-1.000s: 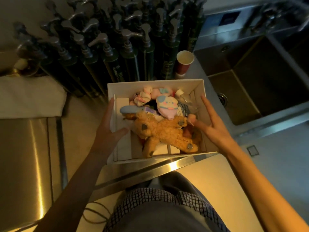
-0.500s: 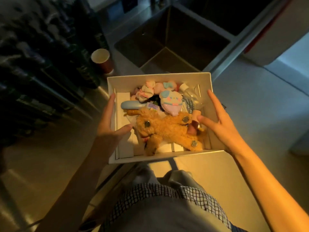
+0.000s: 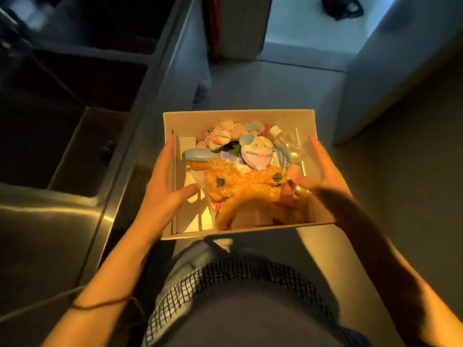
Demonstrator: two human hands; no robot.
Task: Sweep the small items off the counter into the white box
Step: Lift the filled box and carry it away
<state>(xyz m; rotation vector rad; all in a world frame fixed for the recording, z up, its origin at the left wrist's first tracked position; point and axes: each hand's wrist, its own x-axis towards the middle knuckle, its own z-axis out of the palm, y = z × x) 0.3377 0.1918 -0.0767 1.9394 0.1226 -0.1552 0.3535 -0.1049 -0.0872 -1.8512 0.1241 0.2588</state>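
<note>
White box [image 3: 238,118] is held up in front of the person's body, off the counter, over the floor just right of the steel sink [image 3: 82,151]. Left hand [image 3: 162,189] grips the box's left wall, fingers along the outside, thumb hooked over the rim w/ its tip inside. Right hand [image 3: 323,176] grips the right wall the same way, fingers up the outside, thumb inside by the toys; its wrist is in deep shadow, hard to read. Inside: orange plush toy [image 3: 248,194] on top, pastel balloon-shaped toy [image 3: 256,152] behind it, pink-white fluffy bits [image 3: 220,136] at the far end, clear bottle [image 3: 288,144] far right. Stuff underneath is mostly covered, can't ID. Box bottom and fingertips beneath not visible. Dark object [image 3: 342,6] on the floor at top is blurred.
</note>
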